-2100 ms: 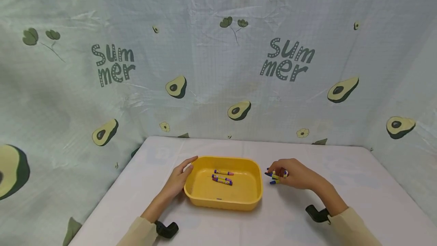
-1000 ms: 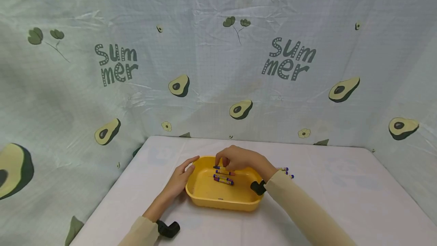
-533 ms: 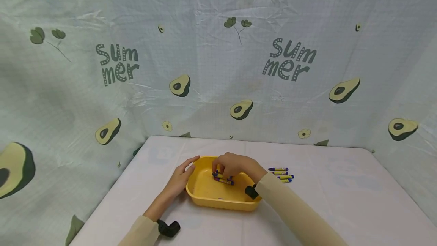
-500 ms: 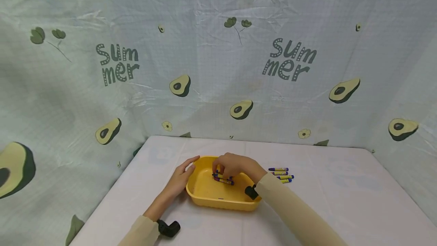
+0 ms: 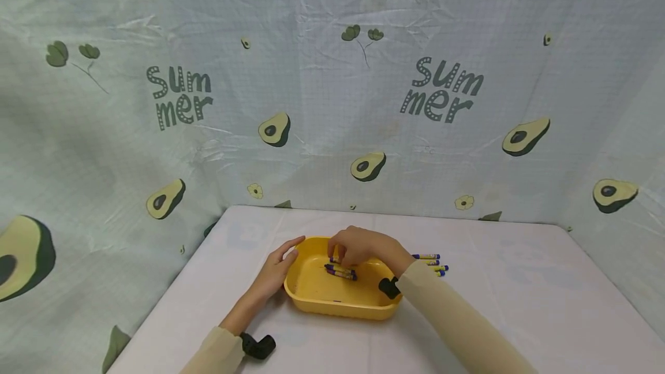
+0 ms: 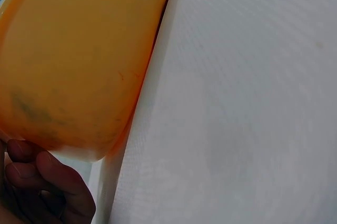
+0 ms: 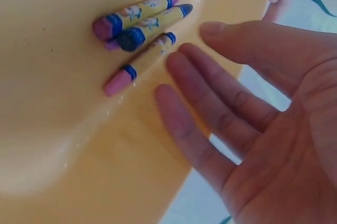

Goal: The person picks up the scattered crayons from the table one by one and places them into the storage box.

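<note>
The yellow tray stands on the white table, with several crayons lying in it. In the right wrist view, a dark blue crayon rests against a purple-pink crayon, and a pink-tipped crayon lies beside them. My right hand is over the tray's far side, its thumb and fingers spread close to these crayons and holding nothing. My left hand grips the tray's left end; its bent fingers touch the tray wall in the left wrist view.
More crayons lie on the table just right of the tray, partly hidden by the right wrist. A black wrist device sits at each cuff. A cloth backdrop printed with avocados rises behind the table.
My right hand carried a blue crayon from the pile on the right into the tray, set it by the others and let go, lifting slightly away. My left hand stayed at the tray.
</note>
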Demonstrator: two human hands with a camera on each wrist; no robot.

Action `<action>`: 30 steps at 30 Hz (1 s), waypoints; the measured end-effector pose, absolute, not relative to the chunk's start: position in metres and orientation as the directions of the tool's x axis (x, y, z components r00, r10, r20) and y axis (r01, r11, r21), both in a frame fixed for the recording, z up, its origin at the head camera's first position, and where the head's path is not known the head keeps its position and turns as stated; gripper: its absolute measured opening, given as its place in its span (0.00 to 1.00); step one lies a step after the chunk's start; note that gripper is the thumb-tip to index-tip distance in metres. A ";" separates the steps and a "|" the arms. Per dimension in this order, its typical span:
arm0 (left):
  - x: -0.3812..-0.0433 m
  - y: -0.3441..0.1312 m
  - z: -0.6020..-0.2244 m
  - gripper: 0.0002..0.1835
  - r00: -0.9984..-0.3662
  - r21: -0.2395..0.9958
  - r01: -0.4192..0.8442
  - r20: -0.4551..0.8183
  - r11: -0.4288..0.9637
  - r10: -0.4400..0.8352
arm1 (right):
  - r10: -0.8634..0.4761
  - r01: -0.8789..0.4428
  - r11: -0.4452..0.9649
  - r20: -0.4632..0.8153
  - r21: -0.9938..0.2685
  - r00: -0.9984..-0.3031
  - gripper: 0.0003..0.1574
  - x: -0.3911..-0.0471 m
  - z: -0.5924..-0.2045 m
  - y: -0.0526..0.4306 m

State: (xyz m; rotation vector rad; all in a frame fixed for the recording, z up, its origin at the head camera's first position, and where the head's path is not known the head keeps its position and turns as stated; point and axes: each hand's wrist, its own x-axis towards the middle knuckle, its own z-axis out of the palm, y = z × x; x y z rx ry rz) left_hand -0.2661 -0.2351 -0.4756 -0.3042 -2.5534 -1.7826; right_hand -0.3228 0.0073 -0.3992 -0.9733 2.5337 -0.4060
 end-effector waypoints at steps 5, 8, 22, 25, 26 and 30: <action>-0.265 -0.234 -0.474 0.23 -0.981 0.933 0.166 0.123 0.320 0.150 | -0.721 -0.619 0.673 -0.169 -0.405 -0.672 0.17 -0.318 -0.396 0.021; -0.265 -0.234 -0.474 0.23 -0.981 0.932 0.167 0.123 0.322 0.153 | -0.721 -0.623 0.664 -0.135 -0.413 -0.679 0.17 -0.313 -0.392 0.032; -0.266 -0.233 -0.476 0.23 -0.984 0.928 0.148 0.104 0.341 0.143 | -0.673 -0.603 0.641 0.031 -0.475 -0.739 0.13 -0.289 -0.381 0.120; -0.267 -0.233 -0.476 0.23 -0.985 0.932 0.138 0.095 0.336 0.142 | -0.648 -0.581 0.632 0.061 -0.514 -0.759 0.14 -0.286 -0.385 0.143; -0.267 -0.233 -0.476 0.23 -0.986 0.933 0.134 0.092 0.335 0.138 | -0.643 -0.576 0.626 0.069 -0.526 -0.763 0.14 -0.285 -0.387 0.151; -0.268 -0.235 -0.478 0.24 -0.986 0.934 0.131 0.088 0.333 0.140 | -0.620 -0.566 0.634 0.092 -0.528 -0.780 0.13 -0.282 -0.395 0.172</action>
